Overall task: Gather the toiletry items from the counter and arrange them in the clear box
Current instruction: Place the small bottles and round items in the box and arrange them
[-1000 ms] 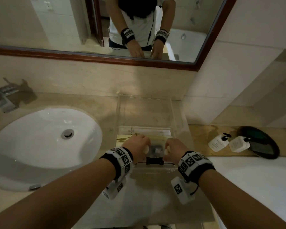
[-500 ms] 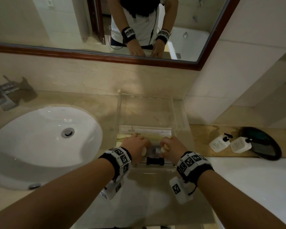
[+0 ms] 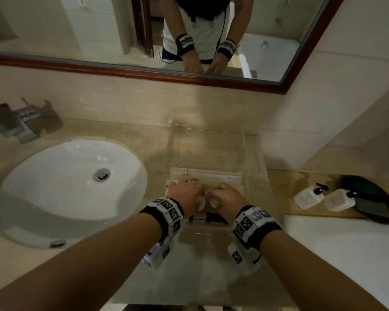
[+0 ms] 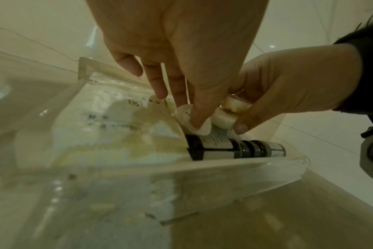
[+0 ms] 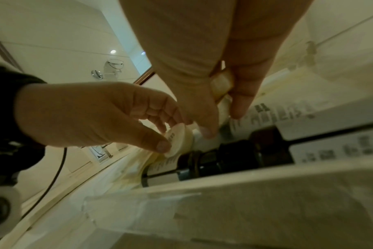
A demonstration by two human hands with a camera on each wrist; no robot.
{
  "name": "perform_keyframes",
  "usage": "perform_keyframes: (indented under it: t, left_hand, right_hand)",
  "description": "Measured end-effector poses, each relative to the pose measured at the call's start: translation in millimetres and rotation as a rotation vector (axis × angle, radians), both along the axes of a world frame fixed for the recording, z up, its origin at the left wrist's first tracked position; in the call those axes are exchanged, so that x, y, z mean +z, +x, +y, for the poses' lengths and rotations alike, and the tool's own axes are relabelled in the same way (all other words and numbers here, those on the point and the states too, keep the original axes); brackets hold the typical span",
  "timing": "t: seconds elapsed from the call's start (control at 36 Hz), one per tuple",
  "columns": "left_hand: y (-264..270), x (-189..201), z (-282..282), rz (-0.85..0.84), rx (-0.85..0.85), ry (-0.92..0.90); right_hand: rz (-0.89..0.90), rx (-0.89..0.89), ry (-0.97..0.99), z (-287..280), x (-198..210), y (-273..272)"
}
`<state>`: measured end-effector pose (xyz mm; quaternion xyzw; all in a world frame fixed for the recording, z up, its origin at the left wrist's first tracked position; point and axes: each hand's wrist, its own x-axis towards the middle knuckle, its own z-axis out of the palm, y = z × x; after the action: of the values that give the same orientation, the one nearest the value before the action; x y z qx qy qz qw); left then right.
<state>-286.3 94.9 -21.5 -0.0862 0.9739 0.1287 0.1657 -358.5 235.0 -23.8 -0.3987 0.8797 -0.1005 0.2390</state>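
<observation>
The clear box [image 3: 254, 153] stands on the counter right of the sink. Both my hands reach into its near end, almost touching. My left hand [image 3: 197, 197] pinches a small round white container [image 5: 177, 140] between thumb and fingers; its other fingers hang straight in the left wrist view. My right hand [image 3: 213, 197] grips small cream round containers [image 4: 225, 118] with curled fingers. Below the hands, black bottles with white labels [image 4: 224, 148] lie against the box's near wall. Flat yellowish sachets [image 3: 213, 177] cover the box floor behind the hands.
A white sink [image 3: 65, 187] with a chrome faucet [image 3: 16, 122] lies to the left. Two white pump bottles [image 3: 308, 197] and a dark round dish [image 3: 373, 198] sit on a wooden tray at right. A mirror hangs above the counter.
My hands have drawn closer together inside the box, closing the gap between them. The black bottles have stayed in place.
</observation>
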Motion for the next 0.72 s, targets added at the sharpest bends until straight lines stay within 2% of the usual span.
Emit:
perform_keyframes:
  t: [0.22, 0.33, 0.5, 0.72]
  left_hand:
    - [-0.1, 1.2, 2.7, 0.000, -0.005, -0.009]
    - [-2.3, 0.5, 4.6, -0.010, 0.010, -0.015]
    - [-5.1, 2.2, 10.3, 0.026, 0.015, -0.006]
    - [-10.9, -1.1, 30.9, 0.022, -0.065, 0.010]
  right_hand:
    - [-0.004, -0.031, -0.127, 16.4, -1.0, -4.5]
    - [0.015, -0.111, -0.109, 29.5, -0.3, -15.2]
    - [0.029, -0.137, -0.047, 38.3, 2.3, -20.3]
    - [-0.009, -0.185, -0.003, 38.4, -0.1, -12.8]
